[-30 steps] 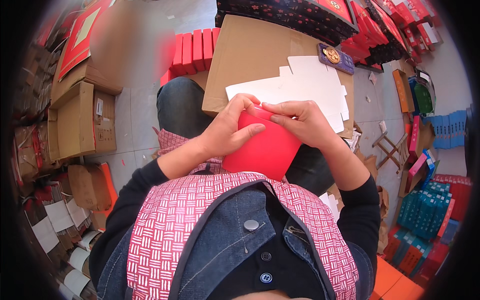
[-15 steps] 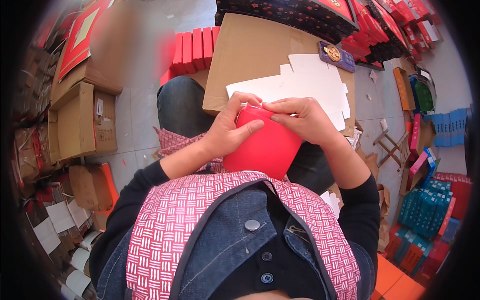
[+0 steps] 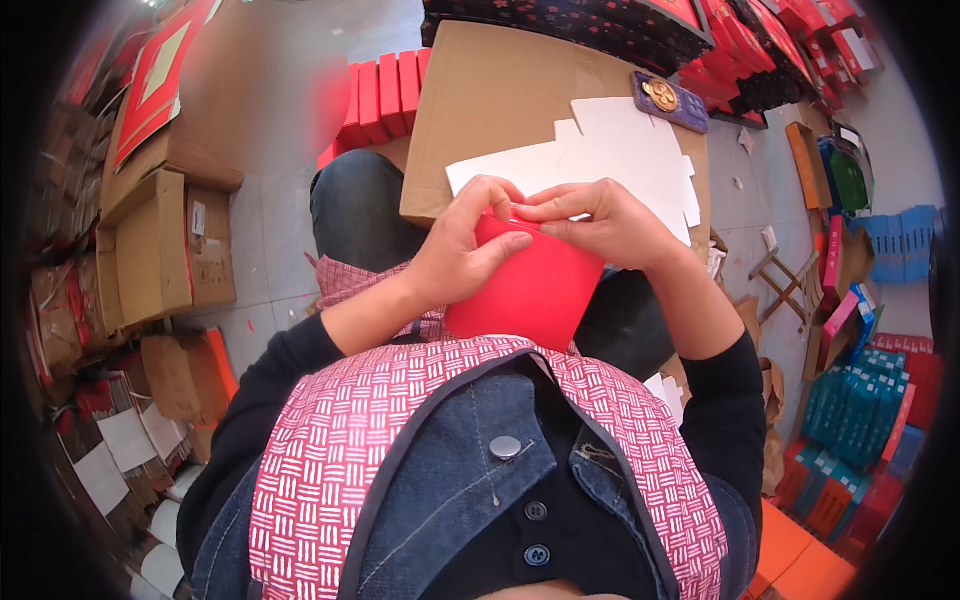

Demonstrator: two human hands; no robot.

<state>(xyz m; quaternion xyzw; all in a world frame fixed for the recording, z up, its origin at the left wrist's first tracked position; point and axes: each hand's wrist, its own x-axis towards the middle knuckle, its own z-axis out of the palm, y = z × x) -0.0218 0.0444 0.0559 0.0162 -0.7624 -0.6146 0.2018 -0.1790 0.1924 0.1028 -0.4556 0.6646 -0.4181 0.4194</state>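
Observation:
A red card box [image 3: 520, 295] rests on my lap, its top edge tilted away from me. My left hand [image 3: 470, 240] grips the box's upper left corner, thumb on the near face and fingers curled over the far edge. From the right, my right hand [image 3: 600, 225] pinches the same top edge, its fingertips meeting the left ones near the middle. What lies under the fingertips is too small to make out. Just beyond my hands, white die-cut card sheets [image 3: 620, 150] lie on a brown cardboard box [image 3: 480, 100].
A phone in a dark case [image 3: 668, 100] lies by the white sheets. Red boxes [image 3: 385, 95] stand in a row at the far left of the cardboard. Left of me is an open carton [image 3: 145, 250]; to the right are a small wooden stool [image 3: 785, 285] and stacked teal boxes [image 3: 855, 410].
My right fingers have drawn in slightly along the box's top edge. Both hands stay on the red box, and the whole view has shifted a little.

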